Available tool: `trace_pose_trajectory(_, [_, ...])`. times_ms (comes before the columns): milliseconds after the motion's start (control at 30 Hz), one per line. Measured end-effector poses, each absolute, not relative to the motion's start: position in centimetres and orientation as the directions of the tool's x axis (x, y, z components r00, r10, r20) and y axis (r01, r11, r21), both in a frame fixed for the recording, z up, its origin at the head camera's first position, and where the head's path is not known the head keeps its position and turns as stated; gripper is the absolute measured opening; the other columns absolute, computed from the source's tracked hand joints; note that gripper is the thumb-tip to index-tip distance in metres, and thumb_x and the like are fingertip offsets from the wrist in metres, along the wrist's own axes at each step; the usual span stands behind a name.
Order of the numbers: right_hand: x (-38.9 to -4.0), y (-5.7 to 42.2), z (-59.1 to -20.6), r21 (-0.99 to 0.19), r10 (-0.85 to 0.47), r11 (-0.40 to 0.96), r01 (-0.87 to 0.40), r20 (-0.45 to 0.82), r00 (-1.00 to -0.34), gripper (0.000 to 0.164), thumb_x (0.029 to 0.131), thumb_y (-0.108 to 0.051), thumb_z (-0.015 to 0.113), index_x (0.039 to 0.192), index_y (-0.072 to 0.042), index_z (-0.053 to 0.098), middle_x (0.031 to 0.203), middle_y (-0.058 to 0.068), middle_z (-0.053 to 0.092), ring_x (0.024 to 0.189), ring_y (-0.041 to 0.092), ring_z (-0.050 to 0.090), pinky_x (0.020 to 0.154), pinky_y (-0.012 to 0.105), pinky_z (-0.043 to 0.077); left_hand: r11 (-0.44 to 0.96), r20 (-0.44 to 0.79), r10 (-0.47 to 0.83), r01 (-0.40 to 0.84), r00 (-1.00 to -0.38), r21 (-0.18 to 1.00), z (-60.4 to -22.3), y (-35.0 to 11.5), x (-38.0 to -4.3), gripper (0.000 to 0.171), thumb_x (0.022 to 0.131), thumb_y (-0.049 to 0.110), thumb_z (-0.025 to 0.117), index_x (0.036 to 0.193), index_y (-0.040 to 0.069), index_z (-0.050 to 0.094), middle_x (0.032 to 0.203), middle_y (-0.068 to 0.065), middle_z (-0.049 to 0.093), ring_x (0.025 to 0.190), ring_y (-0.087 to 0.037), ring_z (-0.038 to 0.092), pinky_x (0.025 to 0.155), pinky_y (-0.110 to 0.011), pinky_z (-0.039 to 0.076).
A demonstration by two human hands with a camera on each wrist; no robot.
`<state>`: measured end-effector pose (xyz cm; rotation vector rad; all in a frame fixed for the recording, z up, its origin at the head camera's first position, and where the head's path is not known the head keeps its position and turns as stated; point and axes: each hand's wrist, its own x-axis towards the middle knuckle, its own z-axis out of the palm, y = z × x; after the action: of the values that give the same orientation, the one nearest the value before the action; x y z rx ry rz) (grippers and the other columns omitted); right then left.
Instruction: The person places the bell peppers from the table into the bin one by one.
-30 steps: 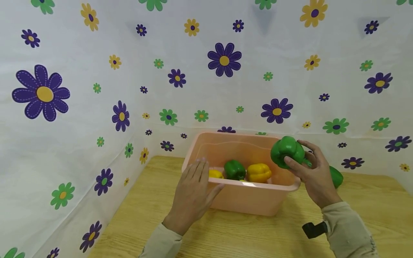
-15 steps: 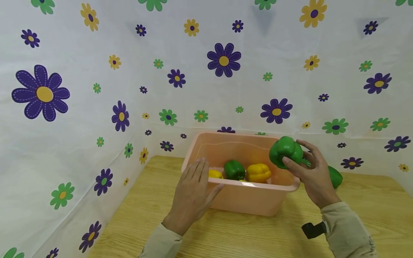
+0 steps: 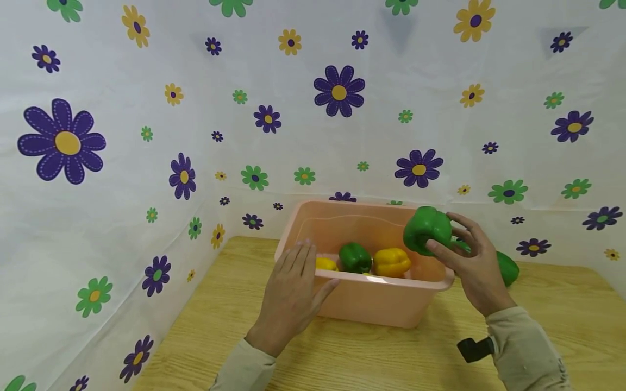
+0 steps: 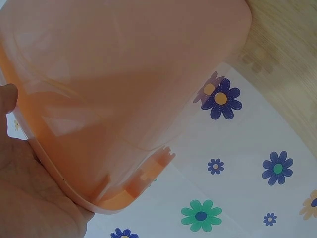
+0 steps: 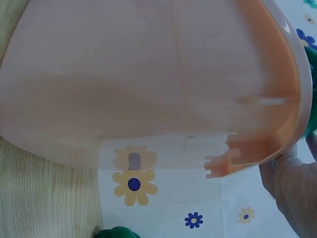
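My right hand holds a green bell pepper by its stem side, thumb below and fingers behind, over the right end of a peach plastic bin. The pepper's hollowed bottom end faces left. My left hand lies with straight fingers across the bin's front left corner, thumb over the front rim; the left wrist view shows the palm against the rim. Inside the bin sit a green bell pepper, a yellow bell pepper and another yellow piece, partly hidden by the front wall.
Another green pepper lies on the wooden table to the right of the bin, partly behind my right hand. A white flower-print sheet hangs behind and along the left. A black strap piece sticks out from the right sleeve.
The pepper in my right hand has shifted slightly left over the bin and turned a little. My left hand and the bin stay where they were.
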<state>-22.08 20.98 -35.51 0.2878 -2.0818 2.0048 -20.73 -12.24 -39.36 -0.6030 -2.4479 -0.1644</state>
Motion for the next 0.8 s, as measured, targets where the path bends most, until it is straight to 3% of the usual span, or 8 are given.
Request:
trace_pose_trajectory(433, [-22.20,20.78,-35.28,-0.954,0.059,0.150,-0.261,0.272,-0.961,0.072,0.096,-0.022,0.072,0.157,-0.028,0.034,0.151,0.018,0.041,0.115,0.008,0.057,0.085,0.015,0.053,0.895,0.580,0.375,0.446,-0.723,-0.021,-39.32,-12.21,-20.70,0.079,0.100,0.057,0.054,0.148,-0.005,0.045,0.152,-0.023,0.046,0.141,-0.035,0.044,0.120,-0.047,0.030])
trace_pose_trajectory(800, [-22.19,20.75,-35.37,-0.960,0.059,0.123,-0.252,0.261,-0.964,0.072,0.096,-0.021,0.073,0.157,-0.028,0.035,0.150,0.017,0.041,0.116,0.009,0.057,0.085,0.017,0.054,0.903,0.559,0.362,0.430,-0.746,-0.011,-39.18,-12.13,-20.60,0.079,0.100,0.058,0.052,0.148,-0.005,0.046,0.153,-0.022,0.045,0.141,-0.035,0.044,0.120,-0.047,0.030])
